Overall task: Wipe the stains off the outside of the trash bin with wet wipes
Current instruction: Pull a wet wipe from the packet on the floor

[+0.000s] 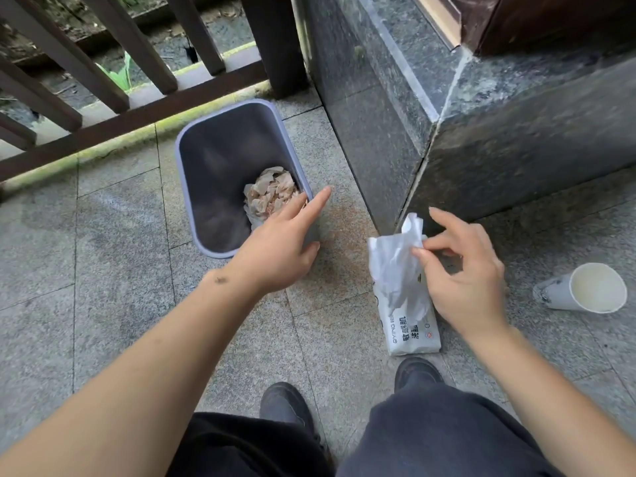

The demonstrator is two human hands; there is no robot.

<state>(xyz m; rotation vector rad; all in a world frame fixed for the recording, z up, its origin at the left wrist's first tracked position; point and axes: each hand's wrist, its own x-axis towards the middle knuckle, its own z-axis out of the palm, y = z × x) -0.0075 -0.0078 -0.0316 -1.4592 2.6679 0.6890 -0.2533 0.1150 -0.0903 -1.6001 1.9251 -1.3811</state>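
— Where is the bin?

— The trash bin (220, 173) stands upright on the grey stone floor (120, 253) in front of me, close to the dark wooden railing (137, 108) and near the polished stone wall (378, 132). It is a lavender-grey bin, open at the top, and a crumpled stained tissue (272, 194) lies at the bottom of it.

— And your left hand?

— My left hand (275, 253) reaches over the bin's near right corner. Its fingers are spread and hold nothing; the forefinger points out past the rim and the thumb lies low by the outer wall. Whether the palm actually touches the rim I cannot tell.

— What does the right hand do?

— My right hand (464, 273) pinches a white wet wipe (395, 266) between thumb and forefinger, and the other fingers are loosely curled. The wipe stands up out of the wipes pack (413, 332), which lies flat on the floor just right of the bin, its printed end towards my feet.

— Anything else nearby?

— A white paper cup (585, 287) lies tipped on its side at the far right, well apart from the bin. My two dark shoes (285, 404) show at the bottom, just below the pack.
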